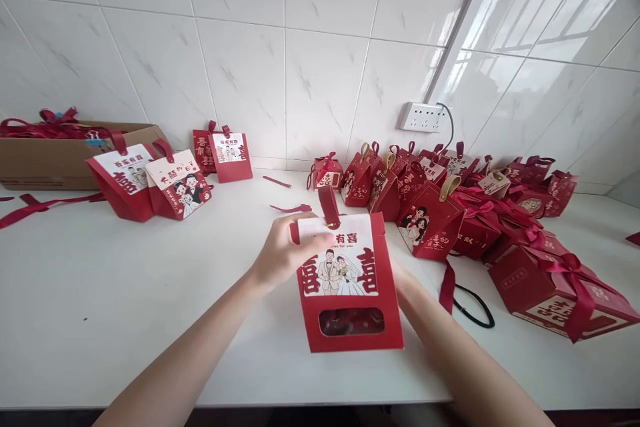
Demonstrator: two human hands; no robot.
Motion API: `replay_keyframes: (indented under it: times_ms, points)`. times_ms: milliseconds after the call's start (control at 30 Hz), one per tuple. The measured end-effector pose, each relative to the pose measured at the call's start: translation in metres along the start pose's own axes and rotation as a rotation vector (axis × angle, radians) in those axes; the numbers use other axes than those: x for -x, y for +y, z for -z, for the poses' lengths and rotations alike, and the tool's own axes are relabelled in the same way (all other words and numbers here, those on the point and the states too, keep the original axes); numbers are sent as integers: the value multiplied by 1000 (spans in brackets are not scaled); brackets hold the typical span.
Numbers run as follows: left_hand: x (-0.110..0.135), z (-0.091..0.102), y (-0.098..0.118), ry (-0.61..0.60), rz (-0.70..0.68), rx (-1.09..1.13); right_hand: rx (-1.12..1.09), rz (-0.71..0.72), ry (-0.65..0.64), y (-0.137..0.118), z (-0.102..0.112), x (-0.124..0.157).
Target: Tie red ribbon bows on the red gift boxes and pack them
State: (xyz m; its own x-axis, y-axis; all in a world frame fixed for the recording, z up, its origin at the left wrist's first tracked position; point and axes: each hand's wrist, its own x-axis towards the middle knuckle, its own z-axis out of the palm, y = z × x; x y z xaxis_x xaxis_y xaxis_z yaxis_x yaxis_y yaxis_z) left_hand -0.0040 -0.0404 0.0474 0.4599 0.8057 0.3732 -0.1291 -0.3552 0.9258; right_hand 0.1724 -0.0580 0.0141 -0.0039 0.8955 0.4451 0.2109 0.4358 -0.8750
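One red box (345,270); left hand's (285,247) fingers (317,243) grip top; right hand (401,280) behind.

Reaches forward with both bare arms, angling the left forearm (195,340) in from the lower left and the right forearm (460,347) in from the lower right, converging near the middle of the view. Bends the left wrist (257,280) slightly inward and holds the left grip (283,250) in a closed pinch, with thumb (315,245) stretched in front toward the right and fingers mostly hidden behind. Shows the right wrist (406,289) at nearly the same height, with the right grip (397,275) almost wholly hidden, finger pose unreadable.
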Motion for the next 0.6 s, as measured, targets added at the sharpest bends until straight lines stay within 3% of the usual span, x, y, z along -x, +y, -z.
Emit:
replay_keyframes:
  times_ms: [67,133,333,467,600]
  points:
    - [-1,1,0,21,10,-116,-206,-74,-34,-5,8,-1]
    - [0,-2,-1,30,6,-215,-334,-50,23,-11,13,0]
    - [6,-16,-7,15,-119,-170,28,123,176,-20,6,12]
    - [6,-19,-9,53,-214,-154,88,211,177,-22,3,14]
    - [6,-19,-6,75,-174,-228,119,220,174,-25,4,13]
